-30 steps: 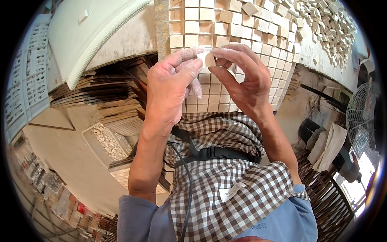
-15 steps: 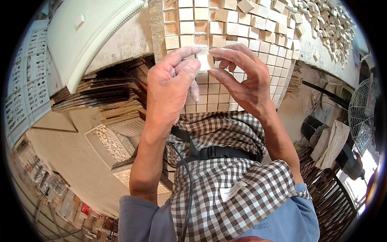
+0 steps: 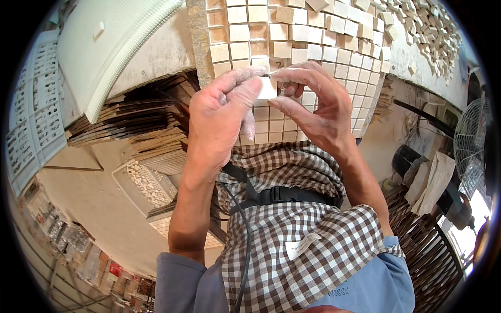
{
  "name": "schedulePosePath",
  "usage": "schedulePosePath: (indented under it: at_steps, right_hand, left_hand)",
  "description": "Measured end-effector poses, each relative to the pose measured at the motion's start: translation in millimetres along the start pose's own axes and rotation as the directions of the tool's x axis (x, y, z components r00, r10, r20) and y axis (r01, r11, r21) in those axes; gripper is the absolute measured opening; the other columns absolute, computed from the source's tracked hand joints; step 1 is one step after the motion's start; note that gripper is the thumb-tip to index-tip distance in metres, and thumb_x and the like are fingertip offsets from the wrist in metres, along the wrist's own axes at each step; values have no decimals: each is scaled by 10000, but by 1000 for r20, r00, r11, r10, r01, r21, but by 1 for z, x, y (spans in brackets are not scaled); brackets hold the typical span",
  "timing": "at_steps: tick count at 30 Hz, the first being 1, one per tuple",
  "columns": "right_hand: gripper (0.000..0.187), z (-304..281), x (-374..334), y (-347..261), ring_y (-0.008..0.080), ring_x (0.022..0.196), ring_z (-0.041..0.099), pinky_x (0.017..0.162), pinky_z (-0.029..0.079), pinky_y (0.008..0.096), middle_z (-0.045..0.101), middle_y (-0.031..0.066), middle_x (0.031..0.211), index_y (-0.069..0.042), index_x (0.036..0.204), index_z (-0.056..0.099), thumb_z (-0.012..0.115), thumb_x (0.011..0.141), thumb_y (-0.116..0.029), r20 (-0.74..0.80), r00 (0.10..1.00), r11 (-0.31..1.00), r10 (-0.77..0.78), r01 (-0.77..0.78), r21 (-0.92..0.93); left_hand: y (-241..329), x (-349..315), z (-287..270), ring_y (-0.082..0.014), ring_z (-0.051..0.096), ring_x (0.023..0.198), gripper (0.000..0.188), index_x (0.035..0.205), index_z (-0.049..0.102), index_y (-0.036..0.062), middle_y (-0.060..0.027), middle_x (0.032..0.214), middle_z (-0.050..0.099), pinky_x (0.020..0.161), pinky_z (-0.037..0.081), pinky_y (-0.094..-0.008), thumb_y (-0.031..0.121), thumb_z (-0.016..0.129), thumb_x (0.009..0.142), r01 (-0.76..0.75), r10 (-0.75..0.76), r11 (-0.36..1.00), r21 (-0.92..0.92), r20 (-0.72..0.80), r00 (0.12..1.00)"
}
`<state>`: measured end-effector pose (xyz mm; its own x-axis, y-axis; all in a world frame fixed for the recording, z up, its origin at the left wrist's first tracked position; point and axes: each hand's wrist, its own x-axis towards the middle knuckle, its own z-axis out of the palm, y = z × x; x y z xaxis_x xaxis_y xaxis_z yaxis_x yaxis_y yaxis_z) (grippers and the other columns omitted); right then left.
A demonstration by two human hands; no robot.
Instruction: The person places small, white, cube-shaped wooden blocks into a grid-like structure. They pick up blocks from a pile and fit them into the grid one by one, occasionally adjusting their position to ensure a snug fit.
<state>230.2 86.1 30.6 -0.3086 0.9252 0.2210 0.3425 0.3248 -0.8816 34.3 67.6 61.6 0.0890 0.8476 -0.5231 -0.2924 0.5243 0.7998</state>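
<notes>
A small white square mosaic tile (image 3: 269, 88) is held up over the tile grid between both hands. My left hand (image 3: 219, 112) pinches its left side with thumb and index finger. My right hand (image 3: 321, 101) has thumb and index finger at its right edge, the other fingers curled in behind. White dust coats the fingers of both hands. Beneath them lies a grid frame (image 3: 202, 47) with rows of cream and beige tiles. Some cells near the upper left show a tan bottom, and several loose tiles (image 3: 335, 23) lie tilted across the grid's upper part.
A heap of loose tiles (image 3: 428, 36) covers the bench at the upper right. White mesh sheets (image 3: 115, 47) with one tile on them lie at the upper left, beside a blue plastic crate (image 3: 36, 104). Stacked boards (image 3: 125, 117) sit below the bench; a fan (image 3: 469, 141) stands at right.
Both hands and the tile have come slightly lower in the view, while the grid has shifted a little. The tile stays between the same fingertips.
</notes>
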Motion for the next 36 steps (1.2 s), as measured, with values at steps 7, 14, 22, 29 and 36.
schedulePosePath:
  at_steps: [7, 14, 22, 29, 36]
  right_hand:
    - [374, 4, -2, -5, 176, 792, 688, 682, 566, 302, 716, 74, 982, -58, 1162, 744, 877, 813, -40, -23, 996, 996, -81, 80, -41]
    - [310, -1, -14, -1, 158, 777, 682, 683, 543, 290, 718, 73, 943, -32, 1169, 753, 847, 879, -91, 22, 999, 997, 43, -44, 61]
    - [298, -6, -19, -6, 108, 760, 632, 682, 510, 271, 720, 48, 852, 37, 1023, 768, 683, 1066, -245, 125, 877, 795, 464, -474, 379]
    - [370, -9, -20, -5, 92, 747, 627, 675, 509, 256, 716, 36, 827, 28, 1018, 764, 635, 1100, -309, 201, 817, 683, 541, -566, 461]
    - [233, -2, -28, -5, 96, 748, 638, 684, 533, 258, 726, 45, 911, 7, 1151, 757, 783, 973, -140, -85, 928, 884, 364, -315, 347]
  left_hand:
    - [-5, 0, 6, 11, 514, 596, 272, 1258, 748, 1, 41, 802, 707, 486, 369, -185, 147, 690, 1036, -51, 53, 980, 194, -3, 999]
    - [-12, -3, 4, -8, 515, 568, 290, 1260, 742, -3, 25, 780, 700, 482, 384, -203, 191, 607, 1092, -41, 39, 983, 180, 10, 999]
    - [-13, -3, 5, -22, 500, 550, 275, 1223, 729, -22, -62, 851, 768, 486, 393, -201, 191, 607, 1100, 20, -30, 989, 146, 66, 997]
    - [-14, -4, 5, -35, 499, 495, 268, 1184, 716, -65, -165, 875, 779, 442, 384, -175, 167, 610, 1103, 100, -100, 995, -3, 32, 995]
    - [-19, -5, 5, -41, 496, 480, 278, 1181, 714, -75, -162, 848, 769, 424, 373, -180, 170, 607, 1105, 103, -103, 995, -3, -2, 995]
